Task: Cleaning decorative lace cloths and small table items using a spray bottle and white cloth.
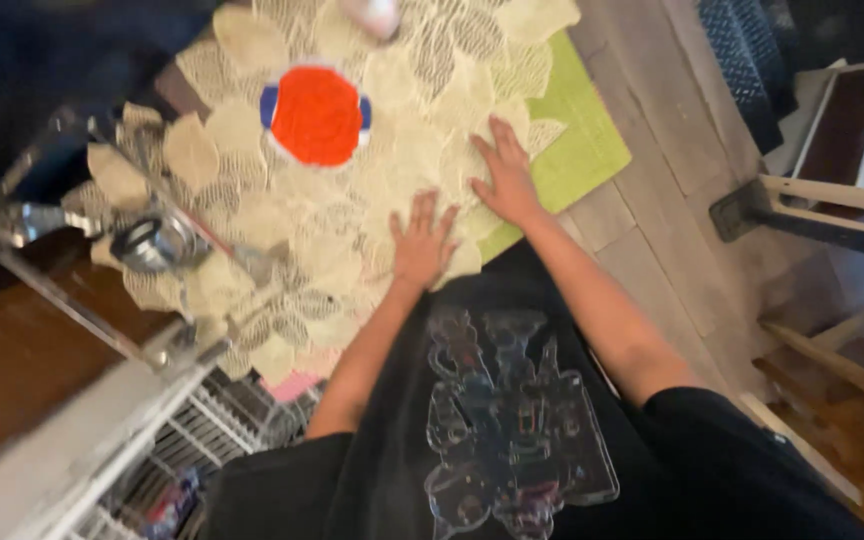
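Both hands lie flat, fingers spread, grasping nothing: the left hand (422, 240) and the right hand (505, 172) press on the near edge of a cream leaf-pattern mat (372, 190) spread over the table (12, 350). It looks thin, light and floppy, likely to slide; its free edge by the fingers seems the place to grip. A green mat (582, 140) shows beneath. An orange round object (317, 115) sits on the mat. A wire rack (202, 440) below holds blurred items.
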